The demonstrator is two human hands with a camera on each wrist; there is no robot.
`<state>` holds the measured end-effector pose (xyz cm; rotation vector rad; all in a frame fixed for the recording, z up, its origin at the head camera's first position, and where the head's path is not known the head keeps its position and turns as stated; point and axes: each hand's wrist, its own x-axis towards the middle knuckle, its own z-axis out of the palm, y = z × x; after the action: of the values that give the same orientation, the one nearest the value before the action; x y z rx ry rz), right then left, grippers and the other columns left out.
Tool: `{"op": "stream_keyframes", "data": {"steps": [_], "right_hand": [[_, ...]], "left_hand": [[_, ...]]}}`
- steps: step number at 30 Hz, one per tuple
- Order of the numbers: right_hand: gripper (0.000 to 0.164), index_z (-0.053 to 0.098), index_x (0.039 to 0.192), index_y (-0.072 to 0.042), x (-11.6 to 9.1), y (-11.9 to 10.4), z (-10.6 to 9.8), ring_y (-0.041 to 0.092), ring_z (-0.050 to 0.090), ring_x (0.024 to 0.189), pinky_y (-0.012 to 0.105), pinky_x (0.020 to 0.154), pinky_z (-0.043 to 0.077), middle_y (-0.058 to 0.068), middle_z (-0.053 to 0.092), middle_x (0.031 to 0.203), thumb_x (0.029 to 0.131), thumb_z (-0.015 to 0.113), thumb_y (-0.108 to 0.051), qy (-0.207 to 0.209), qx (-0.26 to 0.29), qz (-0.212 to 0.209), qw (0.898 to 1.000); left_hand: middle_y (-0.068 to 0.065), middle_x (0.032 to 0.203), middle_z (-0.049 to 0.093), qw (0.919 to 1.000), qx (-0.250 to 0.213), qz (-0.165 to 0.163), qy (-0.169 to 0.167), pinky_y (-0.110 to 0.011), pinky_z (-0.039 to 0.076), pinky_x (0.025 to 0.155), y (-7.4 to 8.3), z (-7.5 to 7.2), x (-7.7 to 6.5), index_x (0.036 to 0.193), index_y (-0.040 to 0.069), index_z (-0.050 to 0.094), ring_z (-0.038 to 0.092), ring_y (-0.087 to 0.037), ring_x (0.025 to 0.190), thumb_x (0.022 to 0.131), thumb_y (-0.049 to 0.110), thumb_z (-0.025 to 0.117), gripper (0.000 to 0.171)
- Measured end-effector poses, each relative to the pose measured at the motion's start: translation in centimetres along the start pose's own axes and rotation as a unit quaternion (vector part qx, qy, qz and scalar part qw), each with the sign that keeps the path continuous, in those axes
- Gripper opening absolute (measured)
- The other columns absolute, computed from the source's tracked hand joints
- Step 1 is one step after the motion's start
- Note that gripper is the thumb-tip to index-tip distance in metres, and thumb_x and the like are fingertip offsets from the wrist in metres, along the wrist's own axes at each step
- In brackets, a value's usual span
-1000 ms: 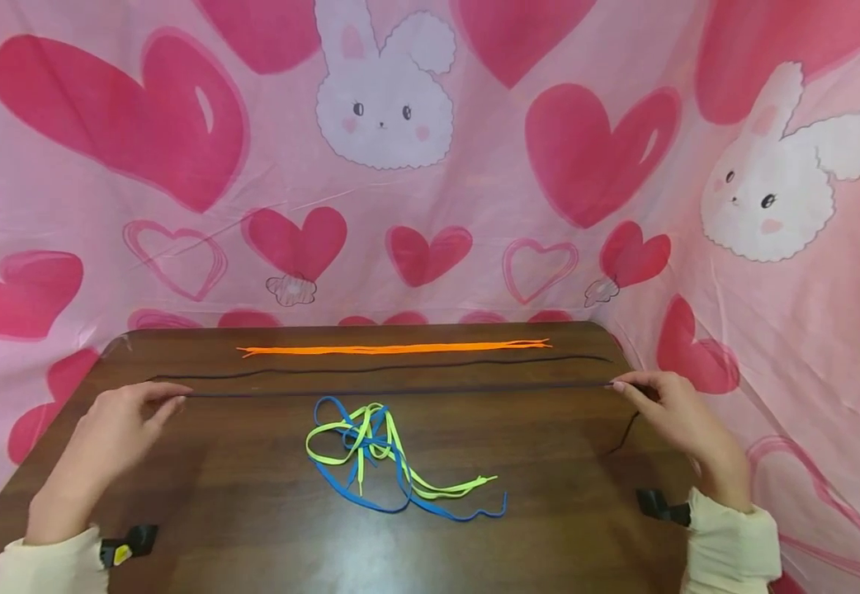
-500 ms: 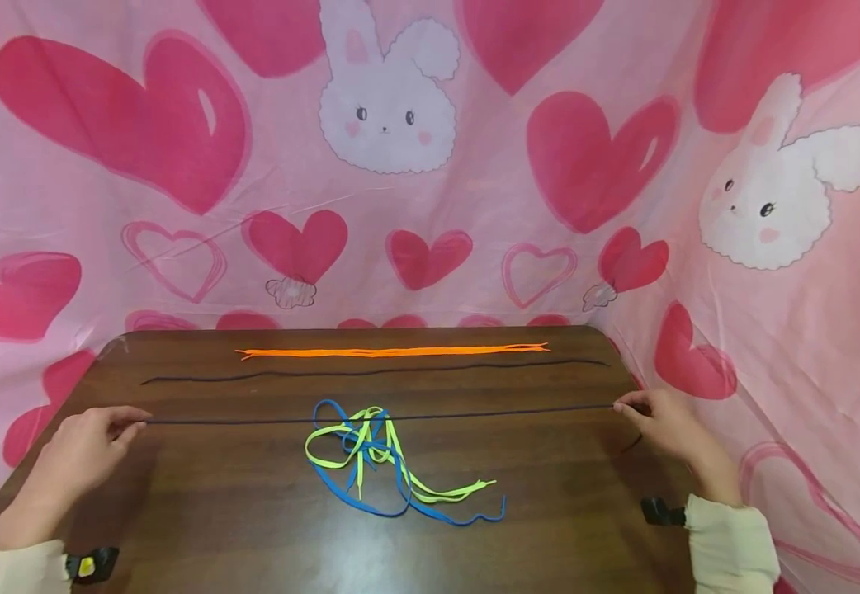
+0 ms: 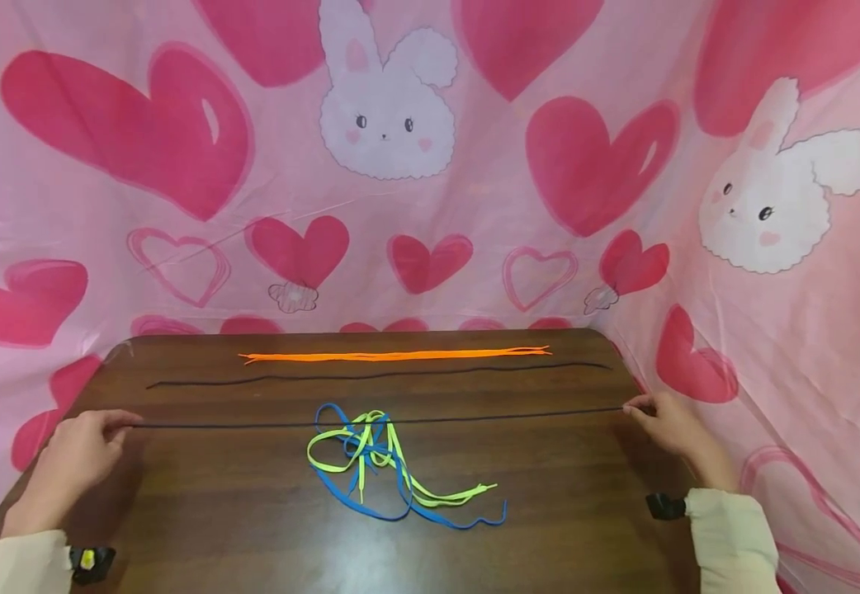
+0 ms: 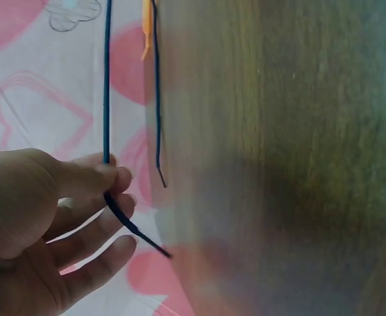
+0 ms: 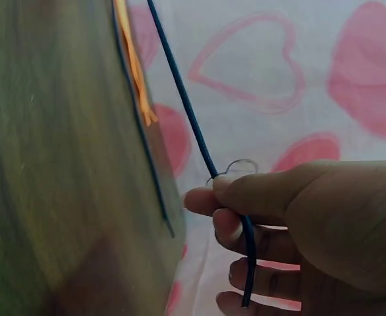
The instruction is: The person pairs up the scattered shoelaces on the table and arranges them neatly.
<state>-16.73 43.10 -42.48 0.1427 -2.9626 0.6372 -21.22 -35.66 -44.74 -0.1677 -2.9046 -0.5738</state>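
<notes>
A dark shoelace (image 3: 215, 426) is stretched nearly straight between both hands, in front of the tangled laces' far part in the head view. My left hand (image 3: 77, 458) pinches it near one end between thumb and index finger; in the left wrist view a short tail of the shoelace (image 4: 107, 79) hangs below the pinch. My right hand (image 3: 673, 429) pinches the other end in the same way, and the tip of the shoelace (image 5: 186, 108) dangles past the fingers in the right wrist view. Beyond it, a second dark shoelace (image 3: 400, 374) lies roughly straight on the table.
Orange shoelaces (image 3: 400, 356) lie straight along the far edge of the brown table (image 3: 252, 544). Nearer, a blue shoelace (image 3: 381, 518) and a yellow-green shoelace (image 3: 441, 500) lie tangled together. A pink cloth (image 3: 489, 190) with hearts and rabbits hangs behind and at the sides.
Both hands have drawn the dark shoelace nearer and farther apart, the left hand most. The right-hand tail, longer a second ago, is now hardly seen in the head view.
</notes>
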Motion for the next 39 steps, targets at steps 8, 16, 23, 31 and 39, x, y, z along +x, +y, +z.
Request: {"op": "stream_keyframes", "data": {"steps": [8,16,23,31,39], "right_hand": [[0.016,0.071,0.092,-0.001,0.8,1.8,0.9,0.031,0.063,0.082,0.046,0.073,0.049,0.014,0.069,0.088,0.086,0.064,-0.013,0.021,-0.024,-0.005,0.999],[0.018,0.07,0.096,0.001,1.6,2.6,1.6,0.034,0.06,0.079,0.047,0.07,0.047,0.018,0.068,0.088,0.087,0.059,-0.011,0.052,-0.038,0.054,0.996],[0.017,0.072,0.082,-0.004,2.6,3.7,2.3,0.032,0.06,0.066,0.04,0.055,0.044,0.013,0.068,0.073,0.083,0.068,-0.021,0.105,-0.046,0.098,0.989],[0.024,0.07,0.075,-0.006,3.5,4.7,3.3,0.026,0.055,0.058,0.036,0.054,0.041,0.009,0.065,0.065,0.081,0.07,-0.029,0.122,-0.053,0.121,0.984],[0.012,0.071,0.078,-0.005,4.2,5.5,4.3,0.029,0.056,0.067,0.035,0.055,0.039,0.012,0.067,0.074,0.082,0.068,-0.017,0.111,-0.064,0.118,0.985]], "left_hand": [[-0.018,0.076,0.066,0.9992,-0.009,-0.004,0.038,-0.031,0.036,0.046,-0.7,0.2,1.2,0.09,-0.003,0.068,0.056,-0.025,0.059,0.08,0.007,0.066,0.014],[-0.028,0.082,0.063,0.9987,-0.01,0.015,0.048,-0.034,0.039,0.048,-1.2,1.0,2.7,0.091,-0.008,0.066,0.052,-0.027,0.061,0.073,-0.004,0.061,0.019],[-0.023,0.074,0.064,0.997,-0.018,0.006,0.075,-0.049,0.043,0.055,-1.7,2.1,3.8,0.084,-0.008,0.067,0.058,-0.037,0.064,0.078,0.002,0.064,0.012],[-0.023,0.072,0.064,0.9978,-0.014,-0.034,0.054,-0.049,0.04,0.057,-2.3,2.5,4.6,0.08,-0.008,0.067,0.056,-0.041,0.067,0.08,0.005,0.064,0.013],[-0.029,0.078,0.063,0.9989,0.007,-0.026,0.038,-0.055,0.04,0.059,-2.7,2.7,4.9,0.081,-0.009,0.066,0.053,-0.052,0.074,0.071,-0.004,0.055,0.016]]}}
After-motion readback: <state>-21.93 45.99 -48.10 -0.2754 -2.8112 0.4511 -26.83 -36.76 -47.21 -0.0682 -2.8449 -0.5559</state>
